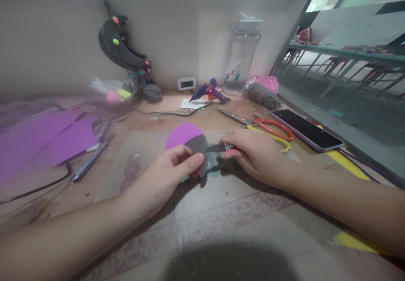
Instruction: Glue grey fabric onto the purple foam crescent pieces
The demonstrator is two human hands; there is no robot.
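Observation:
A round purple disc (182, 135), its right side covered by closely laid grey yarn (198, 144), is pinched between the thumb and fingers of my left hand (177, 165). A small bunch of grey strands (215, 147) stretches from the disc's right edge to my right hand (255, 154). The fingers of that hand are closed on the strands, and their far end is hidden in the grip. Both hands are just above the table, over a printed sheet (205, 234).
Scissors (274, 129) and a phone (306, 129) lie right of my right hand. Behind are a glue gun (209, 91) with a lit red light, a clock (186, 83), a bottle (242, 53) and a grey yarn bundle (262, 96). Purple sheets (50, 137) and a pen (90, 162) lie left.

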